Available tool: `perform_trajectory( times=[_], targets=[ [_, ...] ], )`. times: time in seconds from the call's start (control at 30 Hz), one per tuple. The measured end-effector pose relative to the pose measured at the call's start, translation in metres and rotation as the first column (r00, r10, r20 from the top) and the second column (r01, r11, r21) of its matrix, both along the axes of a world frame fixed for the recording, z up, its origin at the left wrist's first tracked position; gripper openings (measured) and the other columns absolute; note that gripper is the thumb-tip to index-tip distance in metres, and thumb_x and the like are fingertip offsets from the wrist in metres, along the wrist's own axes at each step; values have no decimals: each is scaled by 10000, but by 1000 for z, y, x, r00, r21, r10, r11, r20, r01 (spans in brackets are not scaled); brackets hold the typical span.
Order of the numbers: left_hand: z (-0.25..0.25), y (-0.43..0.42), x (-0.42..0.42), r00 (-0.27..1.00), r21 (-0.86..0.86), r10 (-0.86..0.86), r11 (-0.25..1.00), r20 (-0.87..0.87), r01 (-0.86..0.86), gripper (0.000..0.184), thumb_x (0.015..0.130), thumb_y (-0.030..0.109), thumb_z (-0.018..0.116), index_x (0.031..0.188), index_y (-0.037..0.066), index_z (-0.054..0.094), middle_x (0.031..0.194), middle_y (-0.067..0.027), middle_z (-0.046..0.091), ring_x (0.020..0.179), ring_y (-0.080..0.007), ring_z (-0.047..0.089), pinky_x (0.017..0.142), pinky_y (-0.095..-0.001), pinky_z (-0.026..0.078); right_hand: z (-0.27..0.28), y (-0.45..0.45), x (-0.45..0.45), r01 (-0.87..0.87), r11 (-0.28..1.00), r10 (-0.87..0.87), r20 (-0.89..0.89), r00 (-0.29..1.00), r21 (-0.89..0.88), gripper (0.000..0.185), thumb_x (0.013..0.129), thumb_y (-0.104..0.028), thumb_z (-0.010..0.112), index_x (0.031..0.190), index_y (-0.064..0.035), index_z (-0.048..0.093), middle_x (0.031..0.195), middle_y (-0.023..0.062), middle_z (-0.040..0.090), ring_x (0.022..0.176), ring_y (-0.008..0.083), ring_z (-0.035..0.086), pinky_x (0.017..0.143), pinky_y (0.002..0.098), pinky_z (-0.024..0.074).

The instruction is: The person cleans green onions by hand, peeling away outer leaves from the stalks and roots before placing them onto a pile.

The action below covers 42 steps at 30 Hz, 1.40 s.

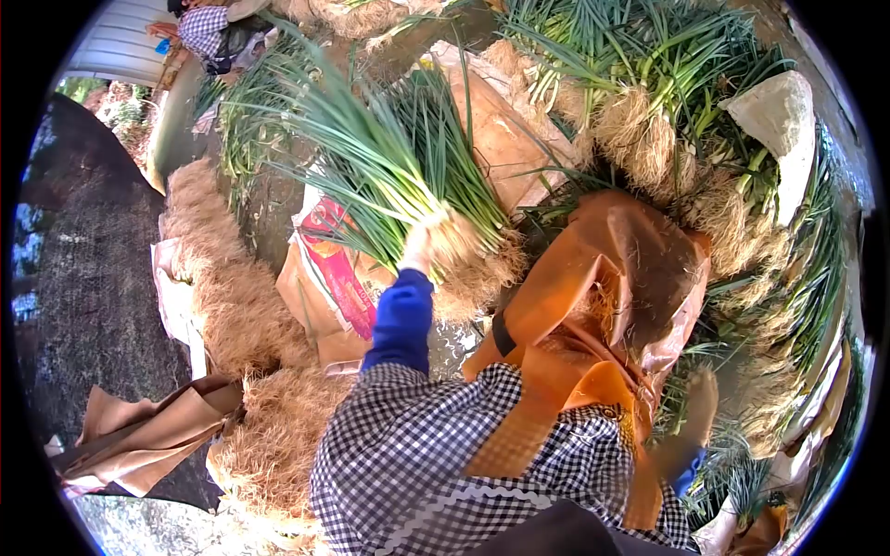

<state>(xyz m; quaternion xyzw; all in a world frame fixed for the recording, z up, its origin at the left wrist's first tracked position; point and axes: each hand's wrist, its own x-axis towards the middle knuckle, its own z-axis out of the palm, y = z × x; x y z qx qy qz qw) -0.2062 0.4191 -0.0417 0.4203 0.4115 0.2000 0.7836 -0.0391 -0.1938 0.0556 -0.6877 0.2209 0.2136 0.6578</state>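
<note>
My left hand (419,248), at the end of a blue sleeve, is closed round the base of a bunch of long green onions (399,176). Their pale roots (452,239) point to the right, and the leaves fan out to the upper left. This bunch lies over other green onions (468,181) on brown paper sacks. At the lower right my right hand (697,412) is a tan blur beside an orange apron (556,306); its fingers cannot be made out, nor whether it holds anything.
Rooty bundles (241,306) line the left beside a dark mesh sheet (93,269). More green onions (649,56) are heaped at the upper right and down the right side. A printed sack (338,278) lies near my left arm. Another person (206,35) is at the top left.
</note>
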Motion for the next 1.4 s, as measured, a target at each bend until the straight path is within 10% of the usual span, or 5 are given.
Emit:
perform_trajectory(
  times=[0.4,0.57,0.97,1.2,1.4],
  targets=[
    [-129,-49,-40,982,-600,-183,782,37,168,284,880,223,482,1035,16,600,970,-108,621,893,-223,582,781,-316,484,-56,85,74,-346,523,664,118,738,-779,345,876,-218,428,1160,-59,543,1174,183,536,1089,301,511,934,384,402],
    [-62,-57,-24,841,155,80,988,-535,5,414,783,224,561,1082,-62,555,1014,-128,594,857,-218,525,784,-330,452,-131,-5,39,18,-84,785,-55,617,-996,399,806,-381,527,1044,-75,624,1068,134,600,1116,317,474,1001,413,307],
    [-13,-63,43,854,628,12,684,-519,372,331,793,78,541,1085,-77,552,1087,-151,581,959,-244,534,864,-339,410,-79,-152,-63,-861,58,565,-694,446,-506,530,832,-499,451,977,-33,655,1024,194,610,990,339,558,869,393,429],
    [96,-139,143,958,396,-280,874,-64,282,279,853,130,544,1096,-7,551,1092,-111,568,1018,-234,540,913,-329,407,30,-139,221,212,300,239,289,927,-930,244,805,-305,597,651,-115,599,639,73,600,607,213,588,524,362,452],
    [191,-291,225,804,592,-593,659,29,465,231,878,126,482,1029,-17,583,1003,-85,605,880,-153,593,821,-263,447,37,-125,240,0,352,140,52,989,-936,130,740,-225,637,765,-100,659,819,56,653,802,186,637,631,344,517]
  ],
)
